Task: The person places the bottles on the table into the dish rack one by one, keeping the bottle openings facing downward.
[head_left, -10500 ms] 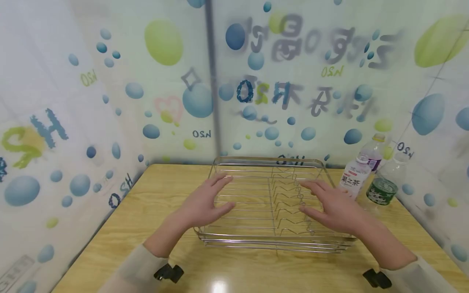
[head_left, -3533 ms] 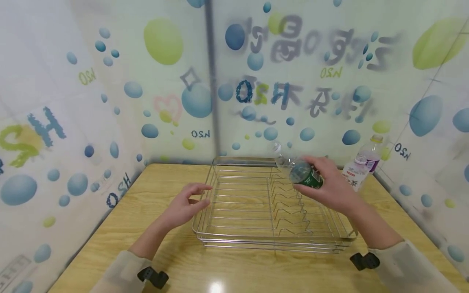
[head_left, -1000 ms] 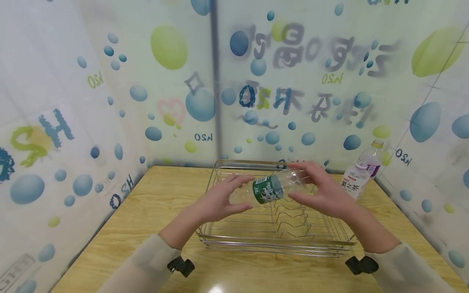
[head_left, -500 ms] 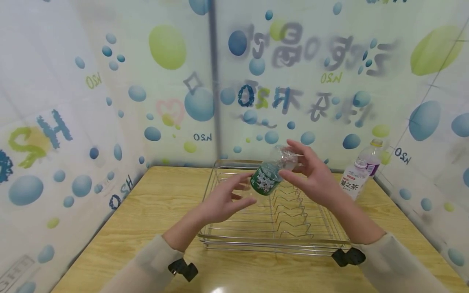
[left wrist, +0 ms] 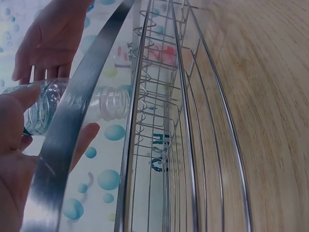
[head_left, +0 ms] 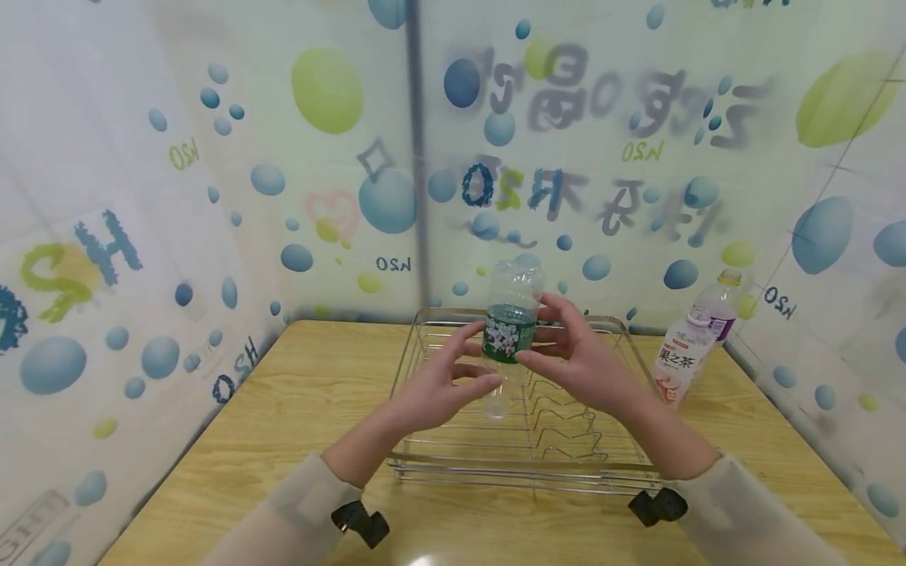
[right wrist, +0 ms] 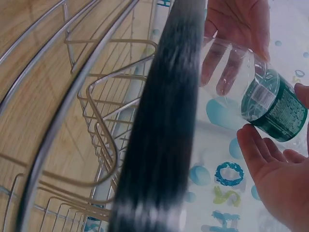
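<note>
A clear plastic bottle with a green label [head_left: 508, 334] is upside down above the wire rack, its base up. The threaded neck [left wrist: 115, 103] shows no cap in the left wrist view. My right hand [head_left: 591, 365] grips the label part, thumb in front and fingers behind. Around the shoulder and neck my left hand [head_left: 435, 393] has its thumb in front, its fingers partly hidden behind the bottle. The left fingers also show through the clear plastic in the right wrist view. Below is the metal dish rack [head_left: 495, 466].
A white-labelled drink bottle [head_left: 683, 358] stands right of the rack, with a purple-labelled clear bottle [head_left: 722, 306] behind it. The rack's flat metal rim [left wrist: 79, 106] crosses the left wrist view. A patterned curtain [head_left: 340, 259] hangs behind the wooden table [head_left: 283, 409].
The green-labelled bottle, first standing at the right, came over the rack in my right hand. In the last second it turned neck-down and my left hand closed in around it.
</note>
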`<state>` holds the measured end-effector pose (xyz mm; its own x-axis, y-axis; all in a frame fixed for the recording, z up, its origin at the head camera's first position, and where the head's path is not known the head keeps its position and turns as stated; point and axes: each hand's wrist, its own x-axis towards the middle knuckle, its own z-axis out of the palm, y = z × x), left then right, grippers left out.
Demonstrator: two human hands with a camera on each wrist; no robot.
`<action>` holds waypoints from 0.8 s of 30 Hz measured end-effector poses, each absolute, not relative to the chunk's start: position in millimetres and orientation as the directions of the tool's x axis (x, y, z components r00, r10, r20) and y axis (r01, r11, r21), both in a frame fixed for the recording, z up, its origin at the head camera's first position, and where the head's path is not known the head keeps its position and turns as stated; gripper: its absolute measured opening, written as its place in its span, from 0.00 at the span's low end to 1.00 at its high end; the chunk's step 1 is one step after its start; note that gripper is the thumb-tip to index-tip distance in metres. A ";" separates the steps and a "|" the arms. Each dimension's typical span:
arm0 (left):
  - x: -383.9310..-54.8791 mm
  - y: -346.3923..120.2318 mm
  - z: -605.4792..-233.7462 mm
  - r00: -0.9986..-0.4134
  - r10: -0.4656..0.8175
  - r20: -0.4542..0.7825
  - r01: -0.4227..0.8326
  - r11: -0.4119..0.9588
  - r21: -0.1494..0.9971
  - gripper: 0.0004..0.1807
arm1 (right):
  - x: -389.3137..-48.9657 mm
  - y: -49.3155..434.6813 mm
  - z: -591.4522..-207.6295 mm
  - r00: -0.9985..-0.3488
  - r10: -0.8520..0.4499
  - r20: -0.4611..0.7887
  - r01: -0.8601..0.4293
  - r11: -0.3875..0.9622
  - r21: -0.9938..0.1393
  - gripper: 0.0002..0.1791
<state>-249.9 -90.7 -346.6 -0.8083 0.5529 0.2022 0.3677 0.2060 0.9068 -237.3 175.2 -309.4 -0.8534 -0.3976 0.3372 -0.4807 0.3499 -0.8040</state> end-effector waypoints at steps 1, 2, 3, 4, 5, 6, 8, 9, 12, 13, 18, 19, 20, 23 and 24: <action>-249.5 -90.3 -346.8 -0.809 0.555 0.193 0.357 0.204 0.912 0.44 | -237.1 173.8 -310.2 -0.855 -0.398 0.332 -0.475 0.348 -0.808 0.49; -249.0 -89.6 -346.9 -0.809 0.558 0.187 0.348 0.196 0.917 0.45 | -237.0 172.3 -310.9 -0.857 -0.397 0.328 -0.470 0.345 -0.812 0.50; -248.5 -88.9 -346.9 -0.810 0.558 0.181 0.338 0.190 0.922 0.45 | -237.1 170.9 -311.4 -0.858 -0.397 0.326 -0.466 0.337 -0.818 0.50; -247.9 -88.2 -346.8 -0.813 0.556 0.173 0.327 0.191 0.925 0.46 | -237.2 169.7 -312.2 -0.859 -0.396 0.326 -0.465 0.333 -0.820 0.51; -247.7 -87.5 -347.0 -0.818 0.551 0.166 0.318 0.193 0.928 0.46 | -237.3 168.5 -312.9 -0.860 -0.394 0.323 -0.460 0.329 -0.825 0.51; -247.4 -86.7 -347.0 -0.822 0.546 0.159 0.310 0.196 0.930 0.46 | -237.5 167.3 -313.4 -0.862 -0.392 0.322 -0.457 0.325 -0.828 0.52; -246.6 -85.6 -347.0 -0.833 0.534 0.147 0.299 0.210 0.931 0.47 | -238.1 165.3 -315.1 -0.866 -0.384 0.322 -0.451 0.318 -0.834 0.53; -246.1 -85.2 -347.1 -0.837 0.528 0.143 0.297 0.220 0.929 0.47 | -238.2 164.5 -315.8 -0.867 -0.380 0.322 -0.449 0.316 -0.836 0.54; -244.9 -84.4 -347.3 -0.844 0.519 0.135 0.294 0.237 0.926 0.48 | -238.3 162.7 -317.9 -0.871 -0.369 0.326 -0.448 0.321 -0.835 0.55; -244.7 -84.3 -347.4 -0.844 0.520 0.135 0.295 0.240 0.925 0.48 | -238.3 162.2 -318.5 -0.872 -0.365 0.326 -0.447 0.325 -0.833 0.55; -246.6 -87.7 -350.1 -0.825 0.544 0.154 0.312 0.212 0.926 0.45 | -236.8 160.6 -319.6 -0.874 -0.356 0.332 -0.450 0.331 -0.829 0.55; -247.0 -90.0 -350.7 -0.820 0.549 0.165 0.324 0.206 0.923 0.44 | -236.5 160.3 -319.6 -0.872 -0.358 0.335 -0.453 0.328 -0.829 0.55; -247.4 -92.9 -351.4 -0.815 0.552 0.176 0.334 0.200 0.921 0.42 | -236.3 160.4 -319.8 -0.871 -0.357 0.337 -0.454 0.326 -0.829 0.55; -247.9 -106.5 -353.8 -0.814 0.538 0.217 0.377 0.206 0.903 0.36 | -236.0 161.4 -319.7 -0.869 -0.357 0.343 -0.458 0.317 -0.831 0.55; -247.9 -112.5 -354.6 -0.820 0.524 0.231 0.391 0.218 0.894 0.34 | -236.0 162.1 -319.5 -0.870 -0.353 0.344 -0.458 0.320 -0.829 0.55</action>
<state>-247.9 -112.5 -354.6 -0.8201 0.5236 0.2307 0.3909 0.2183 0.8942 -236.0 162.1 -319.5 -0.8699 -0.3533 0.3440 -0.4579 0.3199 -0.8294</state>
